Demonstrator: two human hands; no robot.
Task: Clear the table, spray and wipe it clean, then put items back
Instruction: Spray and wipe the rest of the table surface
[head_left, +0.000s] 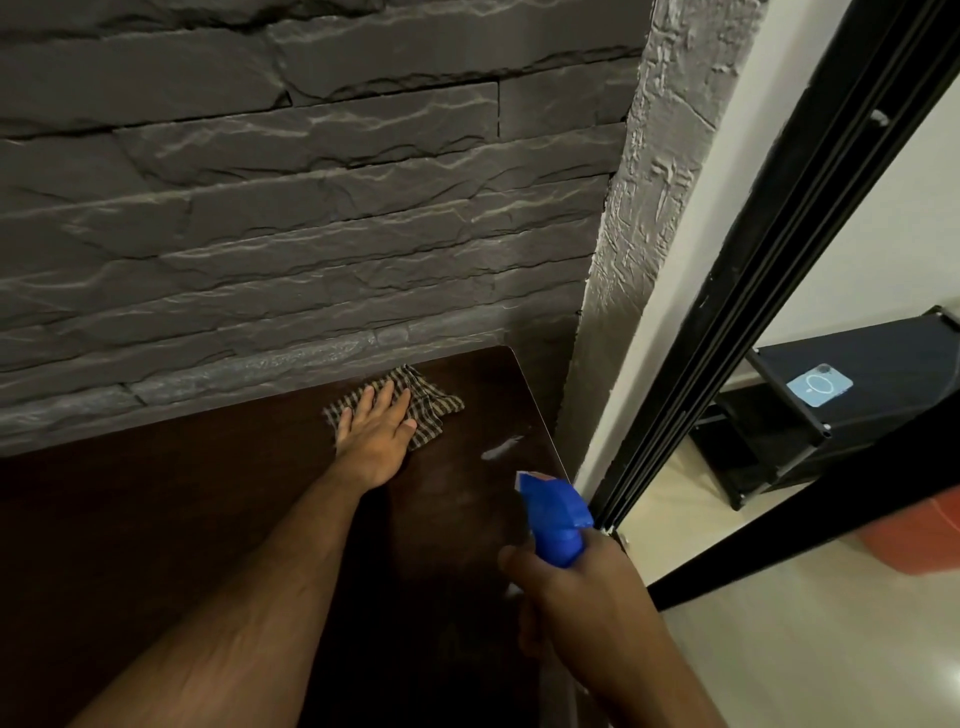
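Note:
A dark brown wooden table runs along a grey stone wall. My left hand lies flat with straight fingers on a checked cloth near the table's far right corner. My right hand grips a blue spray bottle by its neck, over the table's right edge, nozzle pointing toward the wall. The bottle's body is hidden behind my hand. A small pale wet streak shows on the wood between the cloth and the nozzle.
The grey stone wall stands right behind the table. A black door frame rises to the right. Beyond it a black rack carries a light blue phone, with an orange object on the pale floor.

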